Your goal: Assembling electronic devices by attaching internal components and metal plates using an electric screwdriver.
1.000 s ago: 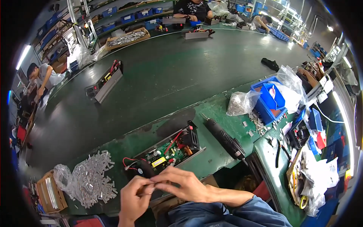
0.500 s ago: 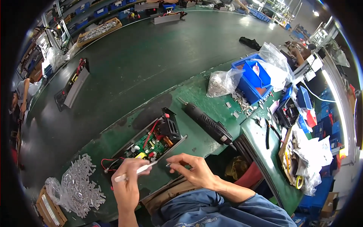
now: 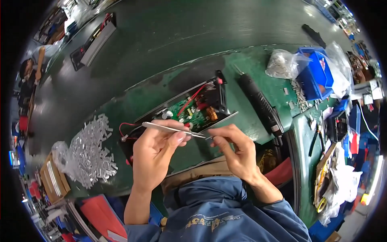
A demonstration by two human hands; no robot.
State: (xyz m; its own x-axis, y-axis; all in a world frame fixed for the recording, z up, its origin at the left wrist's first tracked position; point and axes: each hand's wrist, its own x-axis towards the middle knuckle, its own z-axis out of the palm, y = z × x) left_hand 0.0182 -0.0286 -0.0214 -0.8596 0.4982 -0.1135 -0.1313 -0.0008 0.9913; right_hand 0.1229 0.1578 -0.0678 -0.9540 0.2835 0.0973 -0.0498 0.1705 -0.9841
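Observation:
My left hand (image 3: 155, 157) is closed round a pair of silver tweezers (image 3: 163, 128), its tips aimed right. Those tips reach a small dark piece (image 3: 209, 138) pinched between the thumb and forefinger of my right hand (image 3: 238, 155); its kind is too small to make out. Just beyond both hands lies an open metal housing (image 3: 231, 117) with a green circuit board (image 3: 175, 108), red wires and a copper coil (image 3: 211, 113). My left hand hides part of the housing's near left end. A black electric screwdriver (image 3: 258, 99) rests to the right of it.
At left lie a heap of clear plastic pieces (image 3: 94, 149) and a cardboard box (image 3: 52, 179). Blue bins (image 3: 312, 86), a bag of small parts (image 3: 282, 64) and loose metal pieces stand at right, with black-handled pliers (image 3: 314, 141) nearer. Another housing (image 3: 96, 44) lies far left.
The tweezers' tips have come to the small piece in my right fingers, and my left hand has turned palm up. The whole view has shifted, showing more of the near side.

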